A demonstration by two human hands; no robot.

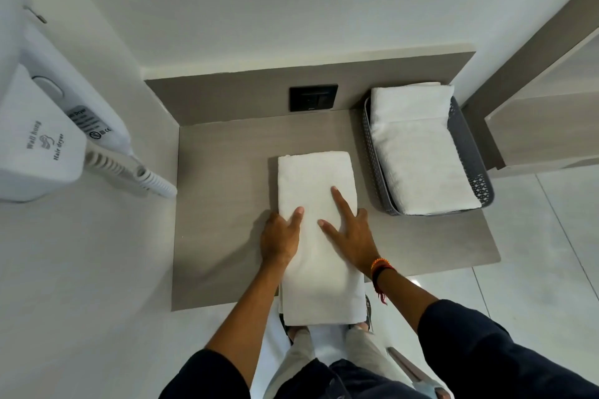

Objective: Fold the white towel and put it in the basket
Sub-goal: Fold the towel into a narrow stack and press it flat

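The white towel (316,204) lies in the middle of the frame as a long narrow strip on the grey shelf (223,178), its far end pointing to the wall socket (313,97) and its near end hanging over the shelf's front edge toward the bottom of the frame. The left hand (280,240) sits at the strip's left edge, thumb on top and the other fingers seemingly tucked along or under the side, though how far under cannot be told. The right hand (351,233) rests flat on the cloth with its fingers spread wide, holding nothing, a braided band at the wrist. The work looks to be mid-fold: the lengthwise folds are done, and the strip is being pressed smooth before it is shortened. The next move probably calls for bringing one end over the other, edges matched, so the bundle fits the grey basket (466,136) in the right centre of the frame. That basket already holds folded towels (418,152) nearly to its rim, so the new one would have to go on top
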